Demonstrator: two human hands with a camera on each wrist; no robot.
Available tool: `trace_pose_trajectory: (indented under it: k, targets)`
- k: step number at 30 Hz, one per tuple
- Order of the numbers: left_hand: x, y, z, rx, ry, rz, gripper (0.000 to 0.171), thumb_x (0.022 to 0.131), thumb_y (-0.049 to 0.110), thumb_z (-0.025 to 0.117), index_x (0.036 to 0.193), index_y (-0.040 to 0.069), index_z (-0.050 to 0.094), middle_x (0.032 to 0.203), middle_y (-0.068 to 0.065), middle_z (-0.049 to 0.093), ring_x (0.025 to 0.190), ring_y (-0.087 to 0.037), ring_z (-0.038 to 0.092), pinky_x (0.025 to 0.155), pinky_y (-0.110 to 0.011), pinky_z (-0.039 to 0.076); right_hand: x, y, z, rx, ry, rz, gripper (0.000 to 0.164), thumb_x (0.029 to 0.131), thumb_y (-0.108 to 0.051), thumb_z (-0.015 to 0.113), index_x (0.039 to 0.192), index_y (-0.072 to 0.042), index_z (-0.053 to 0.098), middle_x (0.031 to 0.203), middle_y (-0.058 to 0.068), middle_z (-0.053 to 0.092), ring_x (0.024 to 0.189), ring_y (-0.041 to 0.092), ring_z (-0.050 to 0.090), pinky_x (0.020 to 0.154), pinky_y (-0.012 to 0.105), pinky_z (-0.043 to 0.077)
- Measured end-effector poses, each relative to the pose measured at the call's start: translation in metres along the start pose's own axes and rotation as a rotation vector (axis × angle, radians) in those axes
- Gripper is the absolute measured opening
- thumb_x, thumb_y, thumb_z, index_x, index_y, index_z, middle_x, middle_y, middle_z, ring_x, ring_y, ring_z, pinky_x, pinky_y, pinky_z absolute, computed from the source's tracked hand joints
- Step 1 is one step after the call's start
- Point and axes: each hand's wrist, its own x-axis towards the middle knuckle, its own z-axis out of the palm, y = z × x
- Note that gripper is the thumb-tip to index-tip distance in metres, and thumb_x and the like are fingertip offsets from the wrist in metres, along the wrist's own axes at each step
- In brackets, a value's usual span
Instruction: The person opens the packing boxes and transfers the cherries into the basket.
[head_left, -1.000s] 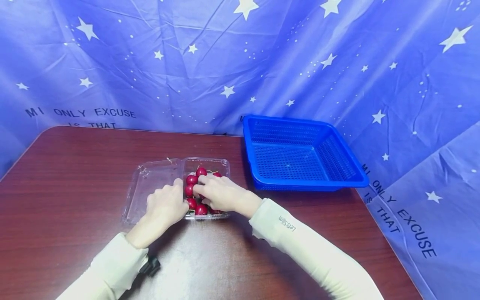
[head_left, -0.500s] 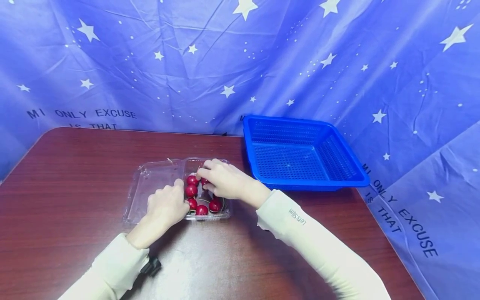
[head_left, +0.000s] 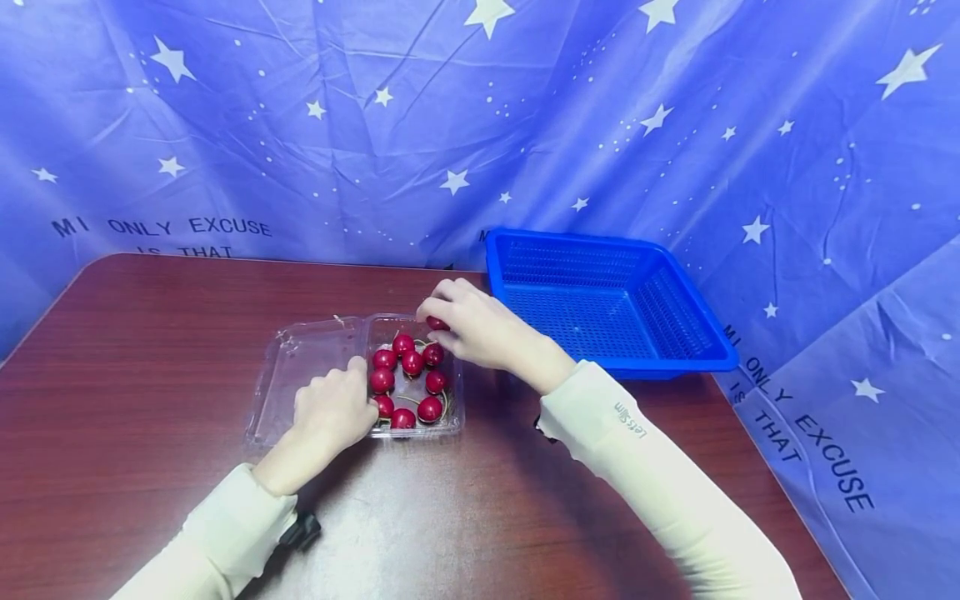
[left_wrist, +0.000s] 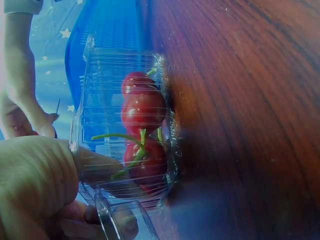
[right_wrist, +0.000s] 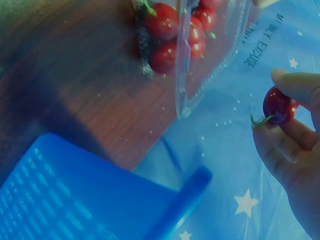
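Note:
A clear plastic clamshell box (head_left: 459, 417) lies with its lid (head_left: 296, 367) folded open to the left. Several red cherries (head_left: 382, 381) with green stems are inside it. My left hand (head_left: 332, 414) grips the box's wall at the hinge side; in the left wrist view its thumb shows through the plastic close to the cherries. Beyond the box's back right corner, my right hand (head_left: 483, 325) pinches one cherry (right_wrist: 279, 106) between thumb and fingers, raised above the rim. That cherry's short stem points away from the palm in the right wrist view.
A blue perforated plastic basket (head_left: 577, 329) stands at the back right of the brown wooden table (head_left: 165, 333), just beyond the right hand. Blue star-printed cloth (head_left: 420, 125) hangs behind the table and along its right side.
My right hand has lifted out of the box with a cherry, moving back and right toward the basket. Cherries it was covering now show. The left hand stays at the box.

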Motion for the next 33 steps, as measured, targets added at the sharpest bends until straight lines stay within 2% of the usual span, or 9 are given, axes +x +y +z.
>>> trace_pose_trajectory:
  k: [9, 22, 33]
  targets:
    - [0.002, -0.003, -0.003, 0.002, -0.016, 0.004, 0.023, 0.073, 0.011, 0.056, 0.092, -0.002, 0.051, 0.084, -0.030, 0.069, 0.074, -0.049, 0.065, 0.054, -0.058, 0.050, -0.001, 0.017, -0.013, 0.012, 0.066, 0.055, 0.019, 0.085, -0.009, 0.068, 0.104, -0.006, 0.068, 0.101, 0.014, 0.065, 0.092, 0.029, 0.057, 0.082, 0.044, 0.049]
    - [0.006, -0.005, -0.005, 0.006, -0.022, 0.011, 0.023, 0.073, 0.011, 0.056, 0.092, -0.002, 0.051, 0.084, -0.030, 0.069, 0.074, -0.048, 0.066, 0.054, -0.058, 0.051, -0.002, 0.032, -0.029, 0.012, 0.044, 0.207, 0.020, 0.088, -0.013, 0.066, 0.107, -0.007, 0.069, 0.107, 0.013, 0.065, 0.098, 0.030, 0.054, 0.088, 0.046, 0.047]
    - [0.006, -0.004, -0.005, 0.012, -0.026, 0.009, 0.023, 0.074, 0.011, 0.056, 0.092, -0.002, 0.050, 0.084, -0.030, 0.069, 0.074, -0.048, 0.066, 0.055, -0.058, 0.051, -0.018, 0.059, -0.032, -0.004, 0.033, 0.341, 0.024, 0.087, -0.014, 0.067, 0.110, -0.006, 0.068, 0.109, 0.016, 0.064, 0.102, 0.034, 0.052, 0.089, 0.050, 0.045]
